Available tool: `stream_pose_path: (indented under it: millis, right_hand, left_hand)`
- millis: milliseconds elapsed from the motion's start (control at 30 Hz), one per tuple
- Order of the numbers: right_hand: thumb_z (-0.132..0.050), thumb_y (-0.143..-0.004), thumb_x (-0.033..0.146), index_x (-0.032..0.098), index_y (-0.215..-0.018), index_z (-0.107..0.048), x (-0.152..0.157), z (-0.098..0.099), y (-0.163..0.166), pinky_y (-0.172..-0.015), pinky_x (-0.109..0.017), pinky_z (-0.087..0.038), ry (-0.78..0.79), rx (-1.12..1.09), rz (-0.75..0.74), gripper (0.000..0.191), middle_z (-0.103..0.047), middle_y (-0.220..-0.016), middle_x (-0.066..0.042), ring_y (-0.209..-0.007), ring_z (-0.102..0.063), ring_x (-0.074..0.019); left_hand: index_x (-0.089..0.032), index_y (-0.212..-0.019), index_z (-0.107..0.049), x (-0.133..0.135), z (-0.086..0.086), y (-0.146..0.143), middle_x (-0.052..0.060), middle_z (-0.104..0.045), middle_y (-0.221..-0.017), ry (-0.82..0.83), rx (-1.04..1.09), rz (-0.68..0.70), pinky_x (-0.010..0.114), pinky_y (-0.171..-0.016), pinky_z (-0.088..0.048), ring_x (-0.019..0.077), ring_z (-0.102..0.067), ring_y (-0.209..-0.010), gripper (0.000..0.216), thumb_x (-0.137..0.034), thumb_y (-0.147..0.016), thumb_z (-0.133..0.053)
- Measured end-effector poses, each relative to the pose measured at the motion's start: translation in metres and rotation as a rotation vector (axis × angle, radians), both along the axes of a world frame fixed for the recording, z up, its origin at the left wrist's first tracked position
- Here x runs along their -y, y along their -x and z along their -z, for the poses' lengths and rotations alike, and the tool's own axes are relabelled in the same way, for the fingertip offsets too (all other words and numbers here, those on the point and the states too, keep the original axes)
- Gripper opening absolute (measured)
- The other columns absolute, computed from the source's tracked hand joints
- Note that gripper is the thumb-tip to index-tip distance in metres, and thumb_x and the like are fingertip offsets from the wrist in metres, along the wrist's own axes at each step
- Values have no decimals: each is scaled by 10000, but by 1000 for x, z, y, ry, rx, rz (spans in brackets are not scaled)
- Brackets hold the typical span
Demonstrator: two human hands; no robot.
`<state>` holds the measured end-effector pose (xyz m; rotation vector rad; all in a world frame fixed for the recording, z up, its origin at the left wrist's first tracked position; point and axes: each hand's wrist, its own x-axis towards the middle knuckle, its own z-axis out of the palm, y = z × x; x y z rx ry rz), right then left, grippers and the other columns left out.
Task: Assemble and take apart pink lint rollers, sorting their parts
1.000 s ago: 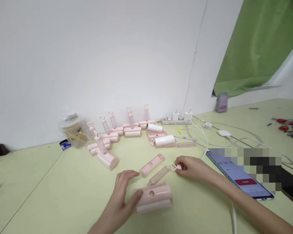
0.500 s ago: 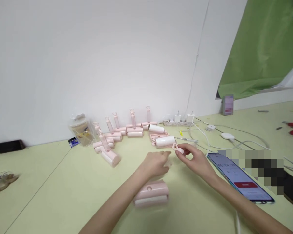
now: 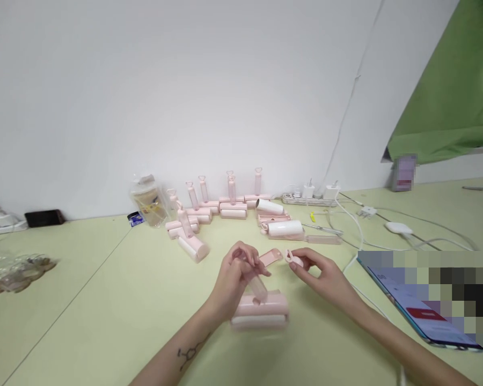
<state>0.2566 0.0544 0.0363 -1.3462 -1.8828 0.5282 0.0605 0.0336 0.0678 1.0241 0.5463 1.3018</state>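
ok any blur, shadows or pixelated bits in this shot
Head view: the clear tube in the left hand and the pink roller below look smeared; head view: a soft, faint shadow falls on the table below the right hand; head view: mosaic blocks cover part of the phone at right.

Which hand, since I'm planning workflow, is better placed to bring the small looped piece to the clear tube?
Probably the right hand: it pinches the small looped piece, while the left hand holds the clear tube.
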Motion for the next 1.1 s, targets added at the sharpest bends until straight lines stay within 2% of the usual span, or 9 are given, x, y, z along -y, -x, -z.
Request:
stream_pose_path:
  millis: [133, 400, 533, 667, 767, 900, 967, 1033, 1100]
  right_hand:
    - [-472, -783, 437, 221, -879, -554, -1, 0, -1, -587, -268, -446, -4, -5, 18, 250, -519, -642, 7, -618, -513, -158]
    - [-487, -783, 404, 219, -878, -562, 1, -1, 1, -598, -252, -439, -7, -11, 9, 221, -524, -653, 11, -627, -511, -149]
    - [-491, -784, 402, 219, -867, -559, 2, -3, 3, -594, -250, -437, -8, -24, 5, 213, -522, -653, 12, -625, -508, -148]
    - [-493, -786, 397, 223, -879, -555, 2, -4, 4, -614, -257, -434, 20, -38, -45, 207, -539, -687, 6, -659, -516, -159]
    - [-466, -799, 425, 225, -886, -531, 9, -3, 11, -657, -274, -440, 90, -142, -90, 228, -567, -767, -13, -727, -536, -177]
    - [-282, -880, 442, 242, -920, -451, 38, 1, 38, -792, -304, -422, 217, -411, -95, 264, -555, -898, -16, -861, -537, -173]
    - [-256, -892, 436, 251, -953, -414, 52, 5, 53, -780, -306, -426, 293, -473, -123, 251, -545, -909, -12, -842, -539, -167]
    - [-257, -896, 430, 251, -968, -380, 59, 10, 65, -746, -302, -430, 333, -514, -179, 229, -551, -874, -9, -793, -542, -162]
    - [-244, -899, 431, 246, -969, -352, 58, 15, 70, -720, -299, -428, 319, -549, -216, 225, -559, -806, -5, -746, -543, -161]
  left_hand:
    - [-179, -572, -411, -2, 2, 0, -55, -430, -518, 19, -57, 42, 213, -465, -326, 74, -396, -443, 132, -69, -509, -374]
    - [-182, -650, -436, 0, 6, 2, -47, -449, -573, -75, -289, 96, 212, -484, -352, 80, -430, -499, 113, -75, -615, -420]
    - [-189, -689, -432, 2, 11, 5, -47, -441, -599, -140, -299, 190, 191, -443, -344, 68, -404, -491, 85, -167, -699, -514]
    - [-193, -616, -388, 1, 15, -1, -82, -396, -465, -130, -220, 233, 170, -351, -269, 36, -325, -359, 263, -320, -711, -597]
    - [-191, -531, -348, 4, 15, -12, -102, -339, -360, -103, -236, 159, 162, -314, -197, 17, -258, -298, 371, -401, -703, -601]
    - [-192, -495, -329, 15, 18, -22, -105, -317, -327, -71, -239, -121, 172, -319, -182, 19, -251, -291, 427, -488, -700, -560]
    - [-196, -501, -324, 20, 21, -22, -101, -331, -342, -63, -191, -244, 180, -343, -234, 31, -280, -316, 414, -471, -720, -543]
    - [-199, -498, -312, 23, 23, -19, -96, -346, -362, -66, -147, -278, 190, -374, -280, 40, -306, -342, 406, -440, -730, -542]
    - [-202, -484, -299, 22, 22, -17, -98, -333, -355, -59, -132, -222, 192, -374, -281, 40, -295, -337, 412, -425, -722, -550]
